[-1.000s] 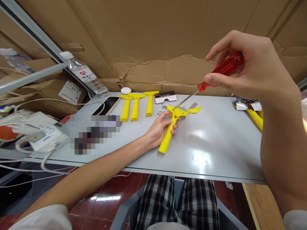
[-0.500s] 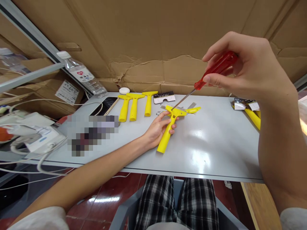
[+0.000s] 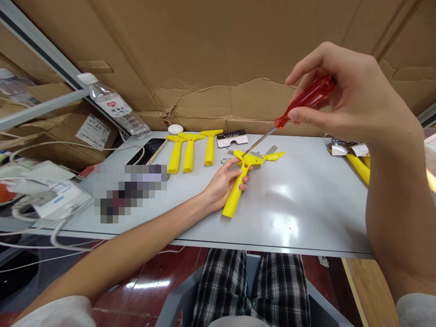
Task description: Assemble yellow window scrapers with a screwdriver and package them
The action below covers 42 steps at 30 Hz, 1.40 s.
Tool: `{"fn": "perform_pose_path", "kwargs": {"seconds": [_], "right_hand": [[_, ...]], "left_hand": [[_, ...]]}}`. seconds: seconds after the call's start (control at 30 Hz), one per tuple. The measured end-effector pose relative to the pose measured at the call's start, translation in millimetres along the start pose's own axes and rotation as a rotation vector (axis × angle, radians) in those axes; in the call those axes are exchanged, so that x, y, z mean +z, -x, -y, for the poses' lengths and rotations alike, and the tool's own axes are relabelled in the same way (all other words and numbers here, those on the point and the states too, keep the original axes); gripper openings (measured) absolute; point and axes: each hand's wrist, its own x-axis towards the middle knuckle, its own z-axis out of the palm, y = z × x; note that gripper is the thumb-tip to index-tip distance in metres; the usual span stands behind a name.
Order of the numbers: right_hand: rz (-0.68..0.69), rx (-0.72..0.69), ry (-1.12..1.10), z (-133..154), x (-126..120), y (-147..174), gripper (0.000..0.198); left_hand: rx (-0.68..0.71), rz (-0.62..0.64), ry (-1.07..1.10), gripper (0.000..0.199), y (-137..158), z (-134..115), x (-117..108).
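My left hand (image 3: 223,186) is closed around a yellow scraper (image 3: 235,195), gripping it just below its wide head. In my right hand (image 3: 344,95) is a screwdriver with a clear red handle (image 3: 308,100), held between thumb and fingers. Its thin shaft slants down to the left, and the tip meets the left side of the scraper's head; the screw there is too small to make out. Behind the head lie a metal blade (image 3: 271,150), a small yellow piece (image 3: 274,156) and several tiny screws (image 3: 225,161).
Three yellow scraper handles (image 3: 188,154) lie at the back left, beside a black-and-white card (image 3: 232,138) and a white oval object (image 3: 175,129). A phone (image 3: 148,151), a plastic bottle (image 3: 114,106) and cables are at left. More yellow scrapers (image 3: 357,167) lie at right. Cardboard stands behind.
The view has shifted very slightly. Both hands keep their holds, and the screwdriver tip stays at the scraper's head; the right fingers have barely moved on the handle.
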Motion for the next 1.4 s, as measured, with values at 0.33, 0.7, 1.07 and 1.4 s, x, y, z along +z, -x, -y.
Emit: {"fn": "perform_pose_path", "kwargs": {"seconds": [0.33,0.7,1.07,1.4], "right_hand": [[0.014,-0.018,-0.067,3.7,0.6,0.6,0.050],[-0.070,0.014,0.032,-1.1,2.5,-0.7,0.039],[0.001,-0.067,-0.074,-1.4,4.8,0.2,0.051],[-0.083,-0.021,0.072,-3.0,5.5,-2.2,0.028]], "left_hand": [[0.004,0.021,0.001,0.049,-0.1,1.1,-2.2],[0.001,0.025,-0.004,0.047,-0.2,0.7,-2.2],[0.002,0.008,-0.002,0.047,0.6,0.3,-0.7],[0.005,0.022,0.012,0.044,0.1,0.5,-1.2]]}}
